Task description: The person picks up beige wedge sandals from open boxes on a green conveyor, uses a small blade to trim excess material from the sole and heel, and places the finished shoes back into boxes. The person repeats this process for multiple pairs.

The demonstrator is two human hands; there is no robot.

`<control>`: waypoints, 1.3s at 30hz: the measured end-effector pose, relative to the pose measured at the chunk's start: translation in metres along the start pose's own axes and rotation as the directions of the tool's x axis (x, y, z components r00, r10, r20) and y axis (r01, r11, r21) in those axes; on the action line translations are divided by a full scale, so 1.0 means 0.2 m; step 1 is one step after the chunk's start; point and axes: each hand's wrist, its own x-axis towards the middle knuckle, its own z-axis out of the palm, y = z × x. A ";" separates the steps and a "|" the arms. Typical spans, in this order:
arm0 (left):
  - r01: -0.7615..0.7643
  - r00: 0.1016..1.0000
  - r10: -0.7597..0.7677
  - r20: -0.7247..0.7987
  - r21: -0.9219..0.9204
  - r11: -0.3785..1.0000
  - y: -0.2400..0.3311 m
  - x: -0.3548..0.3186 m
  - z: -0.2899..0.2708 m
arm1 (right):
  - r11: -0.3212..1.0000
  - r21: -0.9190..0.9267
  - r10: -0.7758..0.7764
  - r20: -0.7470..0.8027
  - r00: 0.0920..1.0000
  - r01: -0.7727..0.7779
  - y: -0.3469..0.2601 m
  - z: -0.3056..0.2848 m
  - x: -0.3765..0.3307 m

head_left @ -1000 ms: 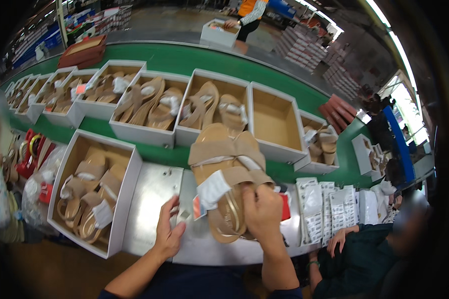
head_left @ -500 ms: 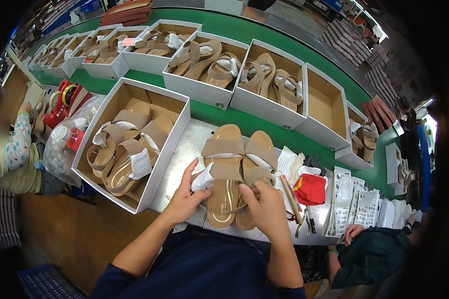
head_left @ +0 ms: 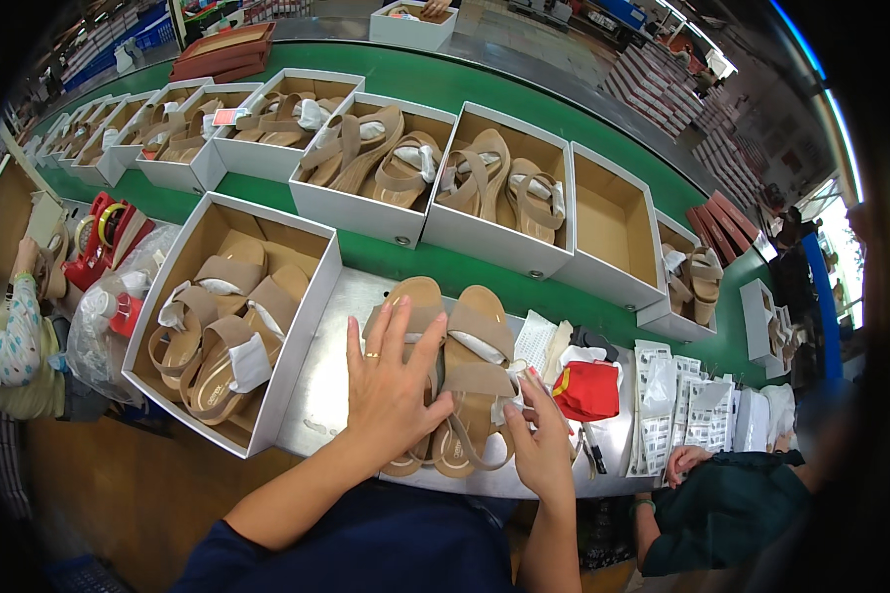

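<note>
I am pressing my left hand, fingers spread flat and gripping nothing, onto the left tan sandal on the steel table. My right hand is pinching the right sandal (fingertips at its side strap).

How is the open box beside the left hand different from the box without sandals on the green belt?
The near box holds tan sandals and stands on the grey table; the empty box stands on the green belt. The near box looks larger. The near box lies beside the left hand; the empty box lies farther away. Both are white outside, brown inside, without lids.
</note>
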 end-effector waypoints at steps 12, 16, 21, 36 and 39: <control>0.469 0.881 -0.184 0.436 -0.858 0.209 -0.31 -0.55 0.11 | 0.930 0.324 0.045 0.366 0.930 -0.172 0.22 0.10 -0.12; 0.612 0.776 -0.461 0.430 -0.690 0.387 -0.25 -0.35 0.22 | 0.873 0.296 0.338 0.205 0.918 -0.388 0.33 0.28 -0.04; 0.619 0.659 -0.233 0.715 -0.691 -0.372 -0.35 -0.27 0.15 | 0.425 0.825 0.330 0.241 0.912 -0.372 0.35 0.16 -0.07; 0.411 0.795 0.087 0.600 -0.429 -0.804 -0.11 -0.25 0.11 | -0.242 0.869 -0.108 0.418 0.902 -0.432 0.26 0.17 -0.14; 0.372 0.806 0.132 0.576 -0.322 -0.871 -0.15 -0.30 0.16 | -0.182 0.883 -0.088 0.424 0.902 -0.433 0.24 0.17 -0.15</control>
